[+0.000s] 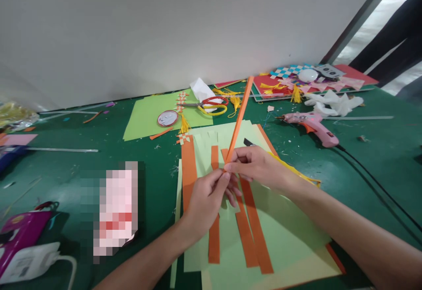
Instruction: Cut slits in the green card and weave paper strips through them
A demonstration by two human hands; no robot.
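Observation:
An orange paper strip (241,116) rises at a slant from between my fingers. My right hand (252,163) pinches it near its lower end. Touching it, my left hand (211,189) is closed with thumb and fingertips pressed on the strip's bottom end; the exact fold there is hidden by the fingers. Beneath both hands lie light green paper sheets (290,233). On them rest several more orange strips (255,224), partly covered by my hands. A dark blade tip (248,142) pokes out behind my right hand, beside a yellow tassel cord (296,169).
Scissors (211,104) and a round tape roll (168,118) lie on a green sheet (141,114) at the back. A pink glue gun (311,127) with a black cable is at right. At left are a pixelated pink object (117,211) and a purple device (24,233). A wall stands behind.

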